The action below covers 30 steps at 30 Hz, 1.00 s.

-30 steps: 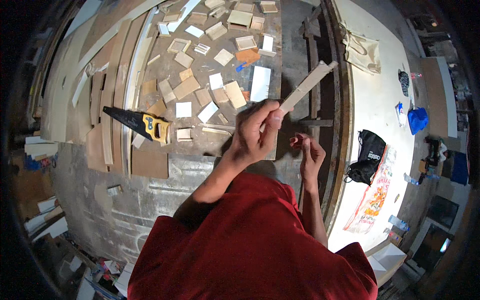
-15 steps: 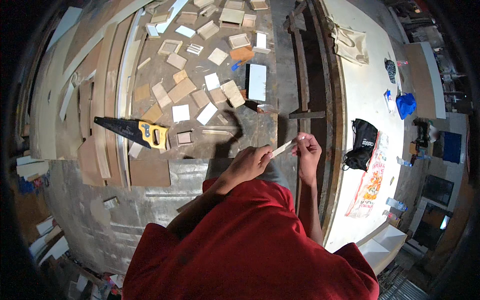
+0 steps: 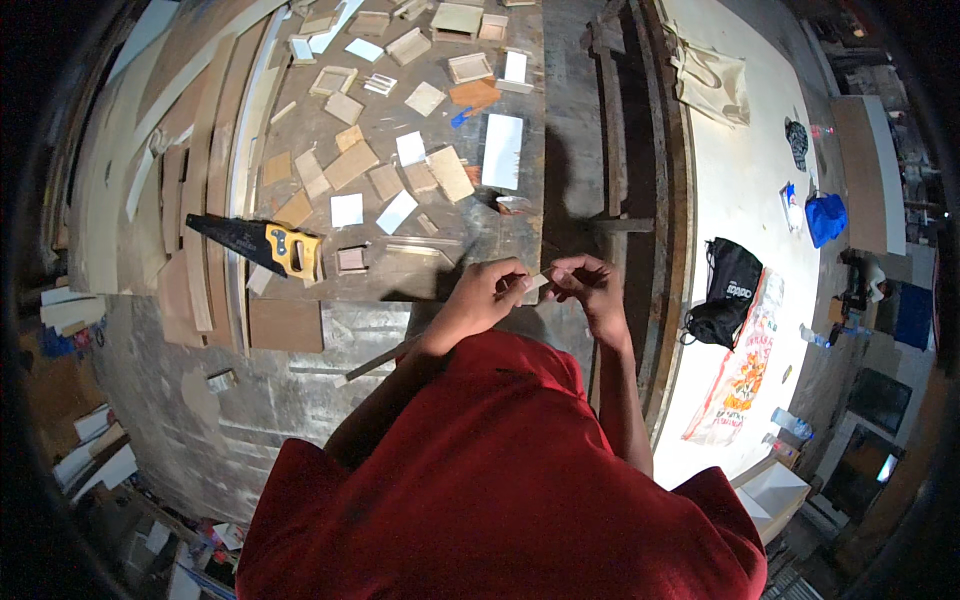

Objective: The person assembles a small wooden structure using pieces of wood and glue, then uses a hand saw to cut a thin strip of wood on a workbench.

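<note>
Hands meet over the table (image 3: 300,330) edge: left hand (image 3: 487,296) and right hand (image 3: 588,287) pinch a thin wood strip (image 3: 539,280), handsaw (image 3: 258,243) at nine o'clock.

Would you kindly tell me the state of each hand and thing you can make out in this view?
left hand: closed on one end of the wooden strip
right hand: pinching the other end
wooden strip: held level between both hands, off the floor
handsaw: lying flat on the board, untouched
small wooden pieces: scattered loose, lying flat
black bag: slumped on the white surface
</note>
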Available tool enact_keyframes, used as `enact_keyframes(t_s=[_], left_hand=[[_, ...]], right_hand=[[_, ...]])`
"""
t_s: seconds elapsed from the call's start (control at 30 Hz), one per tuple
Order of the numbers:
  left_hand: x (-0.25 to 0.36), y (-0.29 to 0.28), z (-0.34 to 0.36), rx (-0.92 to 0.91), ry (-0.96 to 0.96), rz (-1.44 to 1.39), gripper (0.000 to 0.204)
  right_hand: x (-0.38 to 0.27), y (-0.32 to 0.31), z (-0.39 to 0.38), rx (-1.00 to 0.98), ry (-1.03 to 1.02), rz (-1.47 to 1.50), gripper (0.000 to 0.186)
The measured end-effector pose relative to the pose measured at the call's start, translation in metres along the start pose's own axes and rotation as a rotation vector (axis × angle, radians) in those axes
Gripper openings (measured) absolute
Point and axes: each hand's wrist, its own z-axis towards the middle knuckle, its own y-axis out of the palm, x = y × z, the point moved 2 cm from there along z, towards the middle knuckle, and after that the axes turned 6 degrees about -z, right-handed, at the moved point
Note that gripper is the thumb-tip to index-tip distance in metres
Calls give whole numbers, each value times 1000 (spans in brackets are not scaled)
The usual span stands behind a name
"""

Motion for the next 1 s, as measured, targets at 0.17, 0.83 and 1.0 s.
enact_keyframes(t_s=[0.17,0.83,1.0], left_hand=[[-22,21,2,52,-60,-116,13],[-23,-78,-148,784,-204,-148,13],[27,-119,-170,820,-148,-79,14]], right_hand=[[25,-38,9,-41,12,-7,22],[103,236,168,-304,-562,-744,30],[72,371,210,-350,-672,-1047,51]])
